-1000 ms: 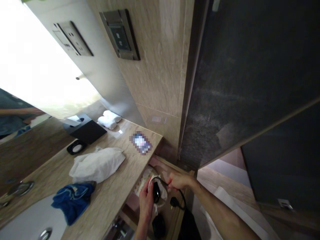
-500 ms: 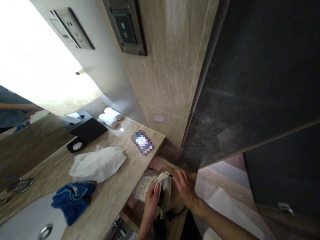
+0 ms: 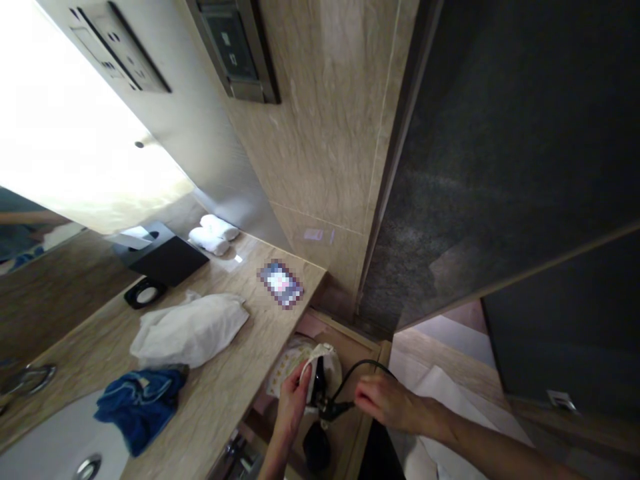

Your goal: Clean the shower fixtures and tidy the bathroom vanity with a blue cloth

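Note:
My left hand [image 3: 293,403] is closed on the rim of a cream cloth pouch [image 3: 330,360], which gapes open and has something dark inside. My right hand [image 3: 387,403] is a fist around a black power cord [image 3: 364,363], which loops over to the pouch. A thicker black end of the cord runs from the fist toward the pouch mouth. Below the pouch lies a black rounded object [image 3: 317,447] whose kind I cannot make out. These things are over an open wooden drawer [image 3: 350,340] beneath the counter. A patterned clear bag [image 3: 285,370] sits behind my left hand.
On the stone counter [image 3: 240,360] lie a phone [image 3: 281,283], a crumpled white bag [image 3: 193,330], rolled white towels [image 3: 213,235] and a black box [image 3: 170,257]. A blue cloth [image 3: 143,407] hangs over the sink [image 3: 55,440]. A dark door panel [image 3: 500,167] stands at right.
My right hand has moved down and closed into a fist on the cord, which now arcs up in a loop. My left hand stays on the pouch. The view has shifted slightly.

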The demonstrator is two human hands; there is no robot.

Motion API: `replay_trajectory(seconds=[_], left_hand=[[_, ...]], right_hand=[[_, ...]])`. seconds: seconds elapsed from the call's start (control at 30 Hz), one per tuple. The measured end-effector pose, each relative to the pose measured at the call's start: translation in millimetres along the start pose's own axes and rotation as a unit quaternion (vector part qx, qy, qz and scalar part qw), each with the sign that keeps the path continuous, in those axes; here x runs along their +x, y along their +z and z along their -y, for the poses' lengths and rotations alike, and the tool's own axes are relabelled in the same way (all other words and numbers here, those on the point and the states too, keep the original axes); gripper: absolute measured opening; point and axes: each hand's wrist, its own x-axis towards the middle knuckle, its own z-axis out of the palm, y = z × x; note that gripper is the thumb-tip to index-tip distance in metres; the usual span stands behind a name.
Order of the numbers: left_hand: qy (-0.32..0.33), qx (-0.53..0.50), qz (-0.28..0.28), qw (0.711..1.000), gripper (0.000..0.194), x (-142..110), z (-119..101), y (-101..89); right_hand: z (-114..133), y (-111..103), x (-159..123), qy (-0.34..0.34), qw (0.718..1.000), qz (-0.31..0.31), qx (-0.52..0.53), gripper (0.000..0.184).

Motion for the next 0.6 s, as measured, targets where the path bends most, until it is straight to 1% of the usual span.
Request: replay_trajectory(seconds=[0.03,0.07,0.13,0.17,0.23,0.3,0.33,0.37,0.43,0.53,0.6], left_hand=[[-0.002,-0.005,0.008,1.0,0.069,-1.3,0.6,0.7],[-0.001,-0.011,0.015,1.0,0.068,-2.8,1.3,1.9],[0.005,-0.021,0.008,1.0,0.066,-6.0,2.7,5.0],[0.011,-0.02,-0.013,1.0,0.066,-7.6,3.4,6.5],[0.026,-0.006,-0.075,0.997,0.066,-10.1,4.4,8.7],[0.04,0.022,-0.127,0.991,0.067,-12.1,4.0,9.8],[0.049,0.038,-0.138,0.989,0.066,-13.1,3.0,10.2],[0.058,0.054,-0.136,0.988,0.064,-14.2,1.6,10.9],[0.076,0.082,-0.112,0.987,0.058,-16.9,-1.7,13.8],[0.075,0.086,-0.06,0.992,0.054,-22.4,-3.8,21.1],[0.07,0.074,-0.03,0.994,0.052,-25.8,-2.1,25.3]], right_hand=[[3.2,0.9,0.9,0.031,0.999,-0.027,0.013,0.02],[5.2,6.7,2.6,0.063,0.996,-0.054,0.024,0.02],[6.3,30.8,8.5,0.115,0.988,-0.099,0.043,0.018],[6.1,46.6,12.3,0.131,0.983,-0.115,0.056,0.017],[6.2,78.9,19.7,0.151,0.975,-0.136,0.085,0.018],[7.7,105.0,24.5,0.162,0.971,-0.138,0.108,0.023],[8.7,114.3,25.5,0.164,0.971,-0.128,0.115,0.025],[9.8,121.2,26.1,0.165,0.973,-0.114,0.118,0.026],[10.9,129.4,28.6,0.154,0.974,-0.101,0.128,0.025],[8.9,135.6,45.0,0.127,0.968,-0.137,0.169,0.024],[5.9,139.6,64.3,0.132,0.959,-0.153,0.199,0.023]])
